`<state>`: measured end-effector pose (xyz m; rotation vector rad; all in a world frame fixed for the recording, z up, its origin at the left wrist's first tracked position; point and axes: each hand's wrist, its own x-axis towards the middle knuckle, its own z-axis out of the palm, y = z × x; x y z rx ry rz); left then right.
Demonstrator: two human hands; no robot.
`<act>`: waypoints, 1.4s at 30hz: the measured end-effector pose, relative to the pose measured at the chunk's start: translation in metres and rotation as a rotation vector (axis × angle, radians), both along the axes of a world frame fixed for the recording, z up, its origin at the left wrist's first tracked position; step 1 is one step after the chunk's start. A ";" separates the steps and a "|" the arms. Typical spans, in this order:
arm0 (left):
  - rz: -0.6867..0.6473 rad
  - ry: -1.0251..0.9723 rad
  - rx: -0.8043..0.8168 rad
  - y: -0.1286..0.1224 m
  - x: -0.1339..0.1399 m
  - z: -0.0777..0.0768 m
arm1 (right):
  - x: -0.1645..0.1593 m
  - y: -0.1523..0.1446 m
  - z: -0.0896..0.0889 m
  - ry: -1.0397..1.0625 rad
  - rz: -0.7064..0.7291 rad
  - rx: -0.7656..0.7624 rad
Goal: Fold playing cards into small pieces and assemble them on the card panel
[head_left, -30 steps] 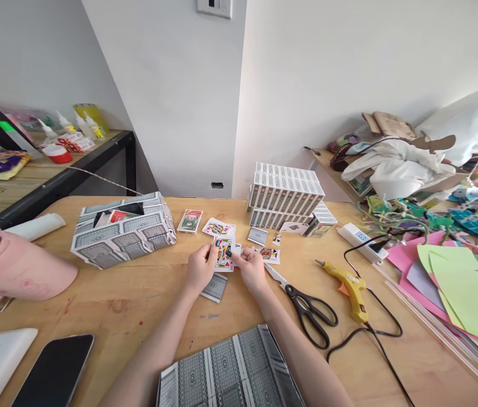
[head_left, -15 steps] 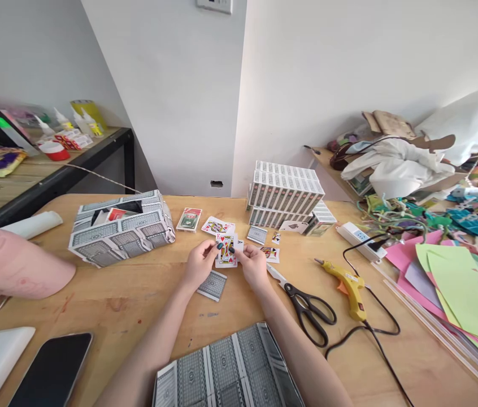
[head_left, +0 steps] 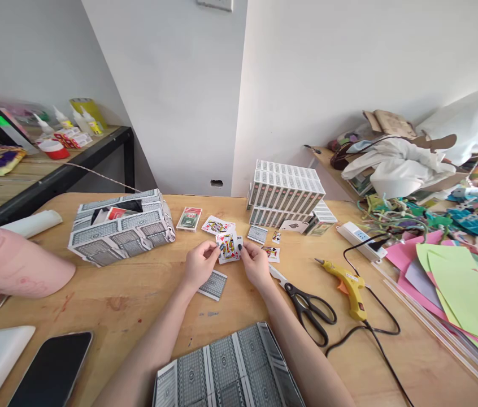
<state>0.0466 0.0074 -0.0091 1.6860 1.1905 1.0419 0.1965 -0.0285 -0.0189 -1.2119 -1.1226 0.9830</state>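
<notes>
Over the middle of the table, my left hand (head_left: 200,264) pinches a king of hearts playing card (head_left: 229,249) by its left side. My right hand (head_left: 255,262) pinches an ace card (head_left: 239,242) that lies partly behind the king; its lower part is hidden. Beneath my left wrist rests a folded card piece with a grey patterned back (head_left: 213,285). Beyond my hands lie a face card (head_left: 217,225), a grey-backed piece (head_left: 257,234) and another face card (head_left: 272,254). A box covered in grey card backs (head_left: 217,367) sits between my forearms.
Black scissors (head_left: 309,311) and a yellow glue gun (head_left: 347,285) with its cord lie right. Stacked card packs (head_left: 285,189) stand at the back, a red-green card pack (head_left: 188,219) left of them. A card-covered tissue box (head_left: 122,226), pink bottle (head_left: 18,263) and phone (head_left: 52,370) are left.
The king has tilted slightly and moved up a little. My right hand has shifted slightly right, drawing the ace's edge outward from the king.
</notes>
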 end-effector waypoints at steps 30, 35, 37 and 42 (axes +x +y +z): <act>-0.018 0.232 0.261 -0.013 0.003 0.002 | -0.007 -0.004 -0.002 -0.270 -0.294 0.072; -0.081 0.269 0.388 -0.020 0.006 0.004 | -0.016 -0.008 0.000 -0.378 -0.467 0.052; -0.074 0.298 0.445 -0.020 0.005 0.003 | -0.018 -0.009 0.000 -0.405 -0.499 0.060; 0.014 0.346 0.466 -0.015 0.004 0.000 | -0.013 -0.005 0.001 -0.256 -0.353 0.078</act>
